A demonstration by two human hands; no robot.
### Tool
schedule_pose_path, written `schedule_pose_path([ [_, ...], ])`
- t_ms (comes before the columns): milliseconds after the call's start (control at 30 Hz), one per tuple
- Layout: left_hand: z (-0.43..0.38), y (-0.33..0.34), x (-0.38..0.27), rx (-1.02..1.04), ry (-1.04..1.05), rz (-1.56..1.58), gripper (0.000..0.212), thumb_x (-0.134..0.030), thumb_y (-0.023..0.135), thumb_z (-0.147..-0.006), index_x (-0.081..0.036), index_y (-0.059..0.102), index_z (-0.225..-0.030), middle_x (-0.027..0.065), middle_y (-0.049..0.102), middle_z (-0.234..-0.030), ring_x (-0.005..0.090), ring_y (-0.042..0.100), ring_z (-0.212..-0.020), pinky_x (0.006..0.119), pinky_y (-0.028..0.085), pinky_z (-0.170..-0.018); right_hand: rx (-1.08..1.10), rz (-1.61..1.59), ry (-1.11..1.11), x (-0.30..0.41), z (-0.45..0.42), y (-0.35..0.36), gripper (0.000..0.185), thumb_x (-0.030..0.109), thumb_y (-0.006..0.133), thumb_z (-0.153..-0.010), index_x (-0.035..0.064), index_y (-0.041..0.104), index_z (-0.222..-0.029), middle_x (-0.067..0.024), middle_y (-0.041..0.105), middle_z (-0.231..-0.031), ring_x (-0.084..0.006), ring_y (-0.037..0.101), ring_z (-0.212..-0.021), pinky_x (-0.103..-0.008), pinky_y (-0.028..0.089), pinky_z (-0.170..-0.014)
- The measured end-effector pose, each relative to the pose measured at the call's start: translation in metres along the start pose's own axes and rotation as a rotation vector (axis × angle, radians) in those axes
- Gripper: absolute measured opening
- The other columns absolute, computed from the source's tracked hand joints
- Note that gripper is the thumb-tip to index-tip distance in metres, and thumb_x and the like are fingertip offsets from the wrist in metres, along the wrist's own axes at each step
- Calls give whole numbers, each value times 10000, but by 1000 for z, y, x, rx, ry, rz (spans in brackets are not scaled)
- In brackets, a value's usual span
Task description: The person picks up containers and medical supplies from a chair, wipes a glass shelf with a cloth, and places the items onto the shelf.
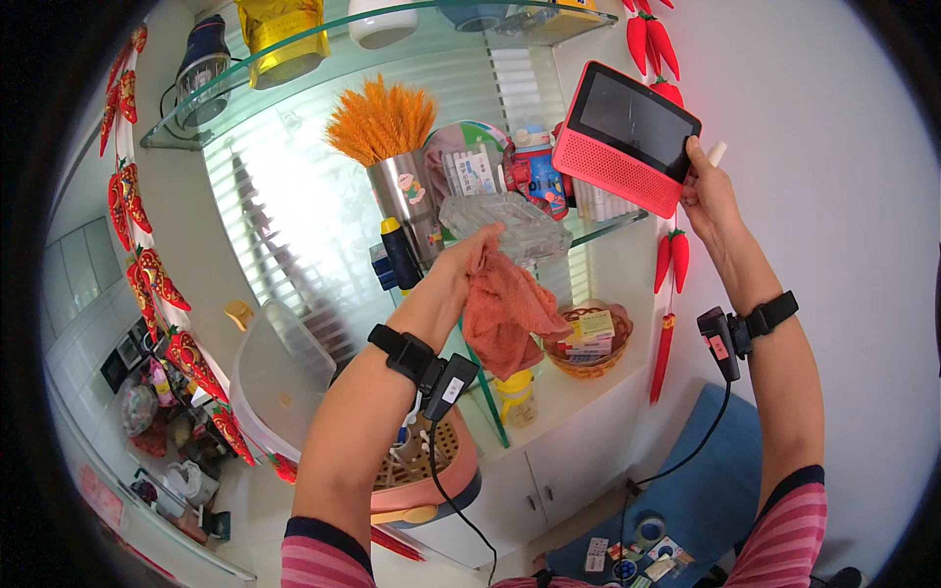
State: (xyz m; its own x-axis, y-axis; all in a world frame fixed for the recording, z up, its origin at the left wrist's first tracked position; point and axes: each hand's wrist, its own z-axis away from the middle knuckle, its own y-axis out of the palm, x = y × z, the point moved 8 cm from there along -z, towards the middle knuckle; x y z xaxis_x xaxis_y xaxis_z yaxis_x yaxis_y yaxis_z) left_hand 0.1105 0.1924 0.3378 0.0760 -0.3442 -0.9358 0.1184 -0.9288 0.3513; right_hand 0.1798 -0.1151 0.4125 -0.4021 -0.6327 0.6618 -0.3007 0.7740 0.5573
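Observation:
My left hand [470, 253] grips a coral terry cloth [507, 312], which hangs down below the fingers. Those fingers reach the near side of a clear glass dish [514, 224] at the edge of the middle glass shelf; whether they also grip the dish, I cannot tell. My right hand [709, 187] holds a red smart display [625, 140] by its right edge, tilted in the air, with its dark screen towards me. A small white stick-like thing [717, 153] shows beside the right thumb. Behind the dish stand a steel tumbler [404, 195] of orange dried wheat [382, 121] and a blue and red bottle [542, 173].
An upper glass shelf [412, 11] crosses above. Below are a wicker basket [592, 367] of small boxes, a yellow-lidded jar [517, 400] and a pink storage box [419, 500] with its translucent lid raised. Red chili ornaments [673, 257] hang at right. A blue seat [662, 478] holds tape and cards.

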Motion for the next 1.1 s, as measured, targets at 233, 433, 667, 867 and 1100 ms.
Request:
schedule_pose_path([
  [233, 2, 2, -4, 39, -73, 95, 262, -210, 713, -706, -59, 499, -704, 97, 544, -642, 254, 554, -562, 367, 492, -531, -29, 25, 5, -11, -4, -3, 299, 349, 566, -839, 104, 476, -693, 41, 390, -586, -51, 255, -460, -202, 215, -425],
  [433, -18, -5, -21, 140, -13, 68, 243, -211, 614, -790, -47, 513, -938, 138, 578, -760, 284, 568, -650, 426, 502, -611, 4, 56, 4, -17, -8, -3, 300, 362, 571, -831, 99, 492, -710, 31, 425, -597, -52, 260, -452, -208, 237, -430],
  [667, 1, 1, -21, 148, -12, 99, 305, -115, 422, -897, -84, 403, -1199, 114, 562, -940, 244, 550, -868, 365, 467, -821, -43, 97, 7, -18, 0, -2, 301, 350, 590, -816, 102, 459, -707, 24, 393, -562, -85, 284, -431, -247, 227, -426],
  [867, 3, -4, -25, 264, -53, 76, 317, -119, 439, -887, -88, 407, -1201, 102, 556, -989, 227, 544, -885, 334, 451, -852, -37, 110, 24, -30, -7, -5, 291, 340, 588, -818, 88, 483, -717, 19, 393, -567, -86, 280, -432, -247, 237, -434],
  [1100, -33, -27, -35, 90, -3, -191, 368, -387, 519, -852, -19, 532, -858, 119, 596, -838, 262, 580, -763, 410, 487, -757, -10, 154, -1, -35, -4, 1, 263, 311, 584, -827, 60, 525, -773, 22, 413, -611, -94, 333, -488, -255, 267, -448],
])
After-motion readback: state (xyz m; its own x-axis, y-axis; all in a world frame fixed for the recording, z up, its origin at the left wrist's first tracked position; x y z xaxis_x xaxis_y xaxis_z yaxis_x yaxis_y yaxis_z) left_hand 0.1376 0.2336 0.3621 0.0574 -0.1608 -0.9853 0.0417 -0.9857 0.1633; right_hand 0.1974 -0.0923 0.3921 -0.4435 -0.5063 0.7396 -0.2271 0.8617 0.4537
